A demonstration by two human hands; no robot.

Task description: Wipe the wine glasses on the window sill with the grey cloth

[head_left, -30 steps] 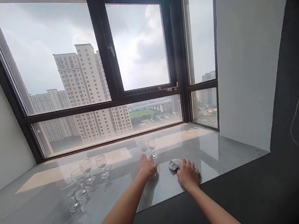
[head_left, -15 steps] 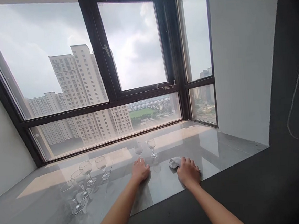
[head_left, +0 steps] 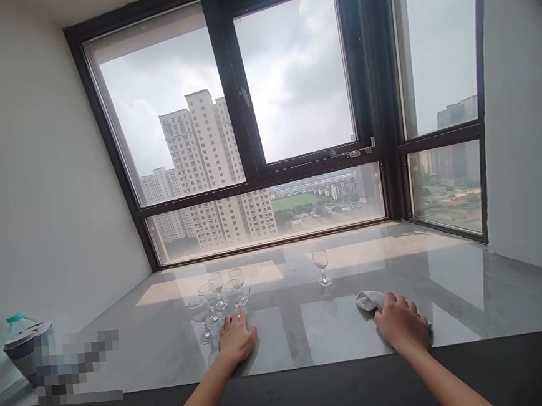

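My left hand (head_left: pixel 237 342) is closed at the stem and foot of a wine glass (head_left: pixel 234 290), which stands upright beside several other clear glasses. The nearest of those, a stemmed glass (head_left: pixel 198 309), is just to its left. My fingers hide the lower part of the held glass. At the right, my right hand (head_left: pixel 404 325) rests on the sill with its fingers curled over a white cloth (head_left: pixel 369 300), one end of which sticks out to the left. A lone wine glass (head_left: pixel 320 260) stands farther back between my two hands.
The glossy grey window sill (head_left: pixel 282 346) ends in a front edge above a dark wall. At the far left are a cup-shaped container (head_left: pixel 22 354) and a bottle with a green cap (head_left: pixel 15 317), near a blurred-out patch. A dark-framed window (head_left: pixel 251 186) closes the back.
My left hand has moved left with one wine glass, from beside the lone glass to the group. My right hand stays on the cloth. The view has swung left, bringing in the container and bottle.
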